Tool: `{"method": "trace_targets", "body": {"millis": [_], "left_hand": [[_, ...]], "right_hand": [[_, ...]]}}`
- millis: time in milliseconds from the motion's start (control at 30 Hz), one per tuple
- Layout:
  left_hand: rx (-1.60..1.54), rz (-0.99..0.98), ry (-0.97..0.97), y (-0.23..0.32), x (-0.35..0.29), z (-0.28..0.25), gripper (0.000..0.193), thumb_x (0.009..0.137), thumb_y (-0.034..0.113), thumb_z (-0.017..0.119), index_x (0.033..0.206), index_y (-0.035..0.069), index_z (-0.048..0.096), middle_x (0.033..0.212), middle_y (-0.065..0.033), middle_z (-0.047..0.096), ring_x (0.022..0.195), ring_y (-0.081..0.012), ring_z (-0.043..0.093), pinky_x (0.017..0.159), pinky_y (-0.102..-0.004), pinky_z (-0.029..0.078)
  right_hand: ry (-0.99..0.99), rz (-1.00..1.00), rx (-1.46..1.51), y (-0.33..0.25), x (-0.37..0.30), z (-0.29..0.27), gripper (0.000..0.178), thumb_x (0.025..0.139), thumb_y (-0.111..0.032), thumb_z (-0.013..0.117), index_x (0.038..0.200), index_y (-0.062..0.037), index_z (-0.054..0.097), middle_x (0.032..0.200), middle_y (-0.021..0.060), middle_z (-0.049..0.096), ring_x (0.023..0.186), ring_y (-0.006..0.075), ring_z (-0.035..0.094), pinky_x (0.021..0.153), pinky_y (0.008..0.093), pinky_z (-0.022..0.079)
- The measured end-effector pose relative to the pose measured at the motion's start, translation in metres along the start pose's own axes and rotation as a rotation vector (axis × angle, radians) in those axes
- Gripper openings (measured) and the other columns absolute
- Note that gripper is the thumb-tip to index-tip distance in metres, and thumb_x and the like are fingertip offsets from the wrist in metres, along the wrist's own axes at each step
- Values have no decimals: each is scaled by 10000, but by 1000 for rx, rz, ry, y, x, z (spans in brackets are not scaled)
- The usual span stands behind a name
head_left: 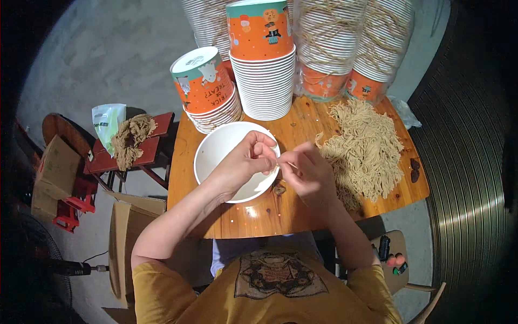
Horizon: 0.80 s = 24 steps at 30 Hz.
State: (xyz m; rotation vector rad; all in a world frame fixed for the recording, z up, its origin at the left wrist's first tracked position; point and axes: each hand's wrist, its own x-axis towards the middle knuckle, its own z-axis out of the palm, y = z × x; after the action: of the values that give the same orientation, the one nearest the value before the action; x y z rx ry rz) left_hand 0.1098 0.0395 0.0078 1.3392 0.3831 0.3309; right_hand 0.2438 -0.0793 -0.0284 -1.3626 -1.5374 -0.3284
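Observation:
A white paper bucket stands on the wooden table in front of me, its open mouth facing up. My left hand reaches over its mouth, thumb and fingers pinched at the right rim. From the right, my right hand meets it, thumb and forefinger closed in a pinch. A bit of thin tan cord shows between the fingertips; most of it is hidden. Close to my right hand lies a big loose heap of tan cords.
Beyond the bucket rise upside-down stacks of orange-and-green buckets, one tall and one short. Bagged bucket stacks with cords stand at the back right. Left of the table are a red bench with more cord and a cardboard box.

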Motion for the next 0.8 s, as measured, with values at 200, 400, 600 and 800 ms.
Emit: {"method": "trace_targets", "body": {"millis": [200, 400, 600, 800], "left_hand": [[10, -15, -7, -3, 1, -4, 332, 817, -22, 612, 1097, 34, 444, 851, -39, 570, 738, -114, 530, 689, -238, 441], [43, -39, 38, 1, -2, 1, 358, 800, -25, 606, 1105, 13, 422, 814, -61, 577, 715, -125, 548, 680, -245, 450], [48, -33, 62, 1, -3, 4, 358, 796, -31, 588, 1106, -1, 412, 784, -70, 577, 695, -126, 551, 667, -244, 452], [85, -27, 62, 0, -2, 5, 335, 815, -14, 588, 1104, 9, 420, 808, -59, 562, 727, -115, 545, 681, -235, 444]], "right_hand": [[1, 25, -20, -2, 2, -2, 199, 714, 40, 662, 848, -79, 576, 801, 48, 544, 582, 160, 544, 471, 281, 447], [-70, -175, -240, 0, 6, -10, 250, 680, -71, 703, 877, -59, 548, 813, 48, 527, 702, 215, 584, 568, 318, 496], [-123, -210, -346, -2, 9, -10, 234, 655, -23, 691, 836, -76, 552, 748, 50, 523, 639, 217, 584, 515, 314, 477], [-183, -138, -154, 5, 13, -6, 186, 694, -78, 661, 826, -72, 531, 736, 64, 511, 612, 265, 566, 507, 356, 455]]}}
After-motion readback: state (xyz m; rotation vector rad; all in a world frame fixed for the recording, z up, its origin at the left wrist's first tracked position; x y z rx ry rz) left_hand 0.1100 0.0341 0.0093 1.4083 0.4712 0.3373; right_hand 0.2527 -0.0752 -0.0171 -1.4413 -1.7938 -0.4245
